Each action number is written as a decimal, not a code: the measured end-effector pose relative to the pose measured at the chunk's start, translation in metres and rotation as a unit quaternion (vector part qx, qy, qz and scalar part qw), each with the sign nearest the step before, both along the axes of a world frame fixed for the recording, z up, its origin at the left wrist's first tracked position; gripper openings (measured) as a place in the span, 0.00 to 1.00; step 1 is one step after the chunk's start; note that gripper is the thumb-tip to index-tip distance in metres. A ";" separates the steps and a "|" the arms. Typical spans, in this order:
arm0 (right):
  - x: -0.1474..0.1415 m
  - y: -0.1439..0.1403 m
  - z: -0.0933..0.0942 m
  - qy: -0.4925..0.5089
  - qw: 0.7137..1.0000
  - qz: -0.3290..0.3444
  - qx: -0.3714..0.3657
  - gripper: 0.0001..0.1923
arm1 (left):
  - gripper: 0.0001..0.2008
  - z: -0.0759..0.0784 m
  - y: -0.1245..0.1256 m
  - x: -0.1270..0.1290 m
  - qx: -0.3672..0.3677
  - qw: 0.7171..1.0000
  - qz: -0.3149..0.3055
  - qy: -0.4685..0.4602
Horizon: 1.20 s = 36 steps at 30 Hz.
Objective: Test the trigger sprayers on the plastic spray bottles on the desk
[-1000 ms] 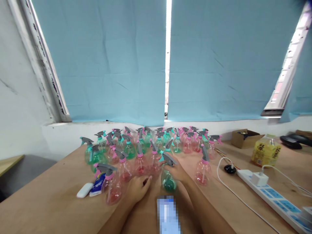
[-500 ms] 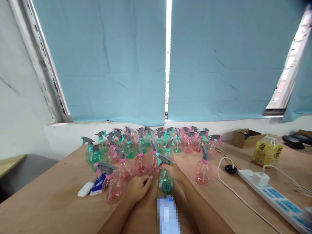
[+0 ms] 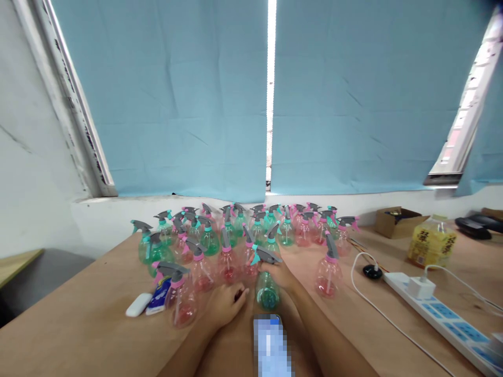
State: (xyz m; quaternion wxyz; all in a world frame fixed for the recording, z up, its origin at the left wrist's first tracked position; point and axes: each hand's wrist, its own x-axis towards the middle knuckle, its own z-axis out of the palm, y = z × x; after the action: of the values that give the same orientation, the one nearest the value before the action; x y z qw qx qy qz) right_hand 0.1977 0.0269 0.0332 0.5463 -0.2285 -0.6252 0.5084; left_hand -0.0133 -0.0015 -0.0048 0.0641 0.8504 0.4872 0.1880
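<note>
My right hand is wrapped around the neck of a clear green spray bottle. Its grey head has a turquoise nozzle and trigger pointing left, and the bottle tilts with its base towards me. Left of it, my left hand rests on the table, fingers loosely curled in and thumb pointing right; nothing shows in it. A pink spray bottle stands just left of that hand, and another pink spray bottle stands behind it. Below the green bottle lies a phone with a blurred screen.
Several pink and green spray bottles crowd the back of the table. One pink bottle stands apart at right. A white case and blue packet lie left. Rightward are a power strip, yellow jug and cardboard box.
My left hand has shifted very slightly to the right, its thumb a little higher. My right hand keeps the green spray bottle in almost the same place.
</note>
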 end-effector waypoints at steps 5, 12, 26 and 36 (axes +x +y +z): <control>0.000 0.004 -0.005 0.004 1.000 0.012 0.004 0.15 | 0.17 0.005 -0.002 0.002 -0.017 1.000 0.002 -0.005; 0.000 0.005 -0.007 0.026 1.000 0.010 -0.008 0.08 | 0.14 0.005 -0.002 0.000 -0.025 1.000 0.000 -0.017; -0.002 0.005 -0.007 0.036 0.999 0.008 -0.009 0.09 | 0.10 0.004 -0.001 0.000 -0.041 0.998 -0.008 -0.040; 0.001 0.000 0.000 0.000 1.000 -0.010 0.006 0.15 | 0.17 0.004 0.000 -0.001 -0.041 0.999 0.001 -0.015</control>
State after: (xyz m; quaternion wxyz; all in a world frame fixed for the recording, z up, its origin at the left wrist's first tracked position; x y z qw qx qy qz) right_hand 0.1986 0.0267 0.0333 0.5531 -0.2315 -0.6254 0.4993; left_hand -0.0141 -0.0019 -0.0008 0.1059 0.8434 0.4947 0.1810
